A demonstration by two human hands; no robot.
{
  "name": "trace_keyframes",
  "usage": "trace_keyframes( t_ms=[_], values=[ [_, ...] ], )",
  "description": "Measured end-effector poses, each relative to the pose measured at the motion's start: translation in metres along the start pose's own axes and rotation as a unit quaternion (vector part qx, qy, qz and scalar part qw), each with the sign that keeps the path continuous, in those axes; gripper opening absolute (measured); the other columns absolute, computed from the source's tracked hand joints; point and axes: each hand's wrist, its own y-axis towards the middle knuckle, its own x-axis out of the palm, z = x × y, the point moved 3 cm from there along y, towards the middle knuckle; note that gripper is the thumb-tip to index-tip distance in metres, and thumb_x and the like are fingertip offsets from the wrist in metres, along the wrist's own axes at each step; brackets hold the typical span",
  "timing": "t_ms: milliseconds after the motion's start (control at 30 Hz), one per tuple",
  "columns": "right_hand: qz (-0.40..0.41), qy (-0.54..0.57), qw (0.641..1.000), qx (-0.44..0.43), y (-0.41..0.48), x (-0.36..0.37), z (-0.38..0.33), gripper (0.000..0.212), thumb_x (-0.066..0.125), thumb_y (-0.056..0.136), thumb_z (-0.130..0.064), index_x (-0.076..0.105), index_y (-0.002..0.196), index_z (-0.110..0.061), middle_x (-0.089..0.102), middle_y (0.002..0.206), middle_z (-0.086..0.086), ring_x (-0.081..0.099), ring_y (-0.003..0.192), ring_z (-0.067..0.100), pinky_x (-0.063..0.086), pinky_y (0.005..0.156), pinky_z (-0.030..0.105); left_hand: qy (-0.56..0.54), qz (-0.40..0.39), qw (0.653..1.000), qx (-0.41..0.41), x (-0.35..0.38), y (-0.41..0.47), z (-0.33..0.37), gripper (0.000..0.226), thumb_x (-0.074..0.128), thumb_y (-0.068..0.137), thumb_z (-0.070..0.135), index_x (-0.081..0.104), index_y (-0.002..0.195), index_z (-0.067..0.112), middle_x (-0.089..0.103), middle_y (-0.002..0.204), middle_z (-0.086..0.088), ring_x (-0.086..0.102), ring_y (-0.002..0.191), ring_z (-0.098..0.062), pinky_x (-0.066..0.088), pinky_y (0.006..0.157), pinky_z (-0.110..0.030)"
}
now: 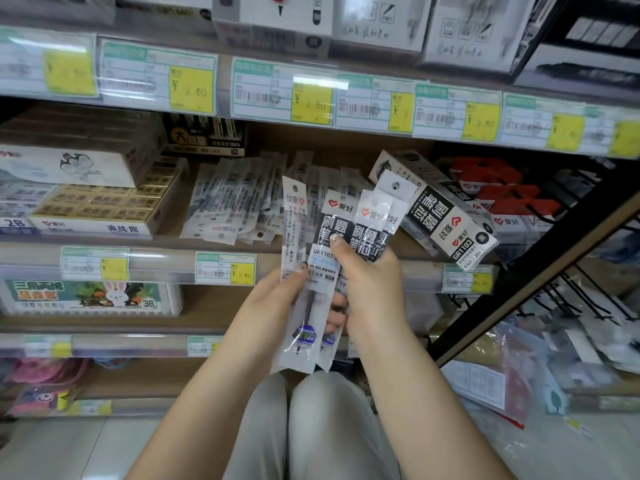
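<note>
Clear plastic pen-refill sleeves with black-and-white header cards, fanned mid-frame: left hand at their 7 o'clock, right hand at 4 o'clock, both gripping with curled fingers; step judged sorting, next move squaring the fan for the loose white sleeve pile at 10 o'clock.

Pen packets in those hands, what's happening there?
A person is at a shop shelf, holding a fan of slim pen refill packets in front of it. The left hand grips them from the side, thumb on the front. The right hand pinches the ones on the right, thumb pressed on a black label. More packets of the same sort lie in a loose pile on the shelf behind, beside a long black-and-white box.
</note>
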Motion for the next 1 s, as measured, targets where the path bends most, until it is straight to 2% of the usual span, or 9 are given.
trace_keyframes(
  t_ms=[67, 167, 267, 400, 500, 600, 733, 933, 1000],
  values=[
    [0.005, -0.003, 1.000, -0.023, 0.003, -0.002, -0.004, 0.012, 0.067, 0.085, -0.008, 0.064, 0.088, -0.020, 0.073, 0.083, 0.001, 0.071, 0.068, 0.018, 0.057, 0.059, 0.034, 0.044, 0.044, 0.998, 0.004, -0.007, 0.002, -0.002, 0.037, 0.039, 0.099, 0.031, 0.066, 0.082, 0.013, 0.068, 0.068, -0.008, 0.063, 0.061, -0.024, 0.052, 0.059, -0.032],
    [-0.002, 0.001, 0.999, -0.041, 0.005, -0.004, -0.008, 0.019, 0.068, 0.083, -0.005, 0.064, 0.088, -0.023, 0.074, 0.092, -0.003, 0.071, 0.085, 0.012, 0.057, 0.079, 0.036, 0.179, 0.151, 0.969, 0.073, -0.017, 0.006, 0.000, 0.050, 0.031, 0.097, 0.047, 0.059, 0.061, 0.026, 0.062, 0.062, 0.003, 0.058, 0.063, -0.017, 0.045, 0.062, -0.033],
    [-0.030, -0.014, 0.999, -0.042, 0.003, -0.004, -0.009, 0.020, 0.069, 0.082, -0.006, 0.065, 0.090, -0.024, 0.074, 0.093, -0.003, 0.071, 0.086, 0.011, 0.057, 0.077, 0.033, 0.165, 0.184, 0.966, 0.072, -0.020, 0.009, -0.002, 0.045, 0.032, 0.097, 0.041, 0.052, 0.062, 0.022, 0.056, 0.067, -0.003, 0.054, 0.069, -0.023, 0.043, 0.069, -0.038],
    [-0.048, -0.036, 0.997, -0.057, 0.002, 0.002, -0.008, 0.020, 0.070, 0.081, -0.006, 0.067, 0.093, -0.022, 0.074, 0.096, 0.000, 0.071, 0.089, 0.015, 0.057, 0.081, 0.040, 0.183, 0.160, 0.963, 0.114, -0.018, 0.009, -0.002, 0.021, 0.045, 0.096, 0.026, 0.062, 0.084, 0.021, 0.071, 0.083, -0.002, 0.066, 0.083, -0.026, 0.052, 0.082, -0.048],
    [-0.032, -0.029, 0.998, -0.052, 0.004, 0.004, -0.005, 0.019, 0.070, 0.081, -0.005, 0.066, 0.089, -0.022, 0.074, 0.095, 0.002, 0.071, 0.089, 0.020, 0.056, 0.083, 0.046, 0.166, 0.128, 0.967, 0.144, -0.011, 0.005, -0.001, 0.019, 0.045, 0.097, 0.020, 0.060, 0.085, 0.018, 0.072, 0.079, -0.002, 0.067, 0.074, -0.021, 0.053, 0.075, -0.045],
    [-0.026, -0.009, 0.999, -0.032, 0.004, 0.003, -0.005, 0.019, 0.069, 0.082, -0.004, 0.066, 0.095, -0.017, 0.074, 0.098, 0.005, 0.071, 0.089, 0.021, 0.057, 0.083, 0.046, 0.210, 0.134, 0.947, 0.202, -0.007, 0.003, 0.004, 0.021, 0.044, 0.098, 0.015, 0.058, 0.084, 0.021, 0.071, 0.074, 0.008, 0.064, 0.065, -0.012, 0.053, 0.063, -0.029],
    [-0.030, 0.020, 0.999, -0.026, 0.003, -0.001, -0.010, 0.020, 0.068, 0.082, -0.002, 0.067, 0.095, -0.017, 0.074, 0.099, 0.005, 0.071, 0.090, 0.021, 0.057, 0.080, 0.042, 0.235, 0.178, 0.922, 0.251, -0.009, 0.003, 0.009, 0.020, 0.046, 0.097, 0.017, 0.056, 0.084, 0.029, 0.071, 0.077, 0.012, 0.066, 0.067, -0.013, 0.053, 0.061, -0.034],
    [0.025, 0.042, 0.998, -0.028, 0.003, 0.000, -0.010, 0.012, 0.070, 0.080, -0.002, 0.065, 0.089, -0.008, 0.072, 0.094, 0.014, 0.071, 0.087, 0.028, 0.058, 0.079, 0.045, 0.187, 0.107, 0.949, 0.231, 0.004, -0.001, 0.005, 0.005, 0.063, 0.087, 0.025, 0.063, 0.091, 0.021, 0.072, 0.079, 0.001, 0.068, 0.071, -0.015, 0.055, 0.061, -0.030],
    [0.029, 0.050, 0.998, -0.024, 0.002, 0.001, -0.008, 0.012, 0.071, 0.079, -0.002, 0.065, 0.085, -0.012, 0.073, 0.093, 0.014, 0.071, 0.086, 0.028, 0.057, 0.080, 0.047, 0.186, 0.096, 0.955, 0.210, 0.004, 0.002, 0.003, 0.013, 0.068, 0.082, 0.015, 0.063, 0.090, 0.024, 0.073, 0.081, 0.003, 0.070, 0.072, -0.013, 0.056, 0.061, -0.028]
  ],
)
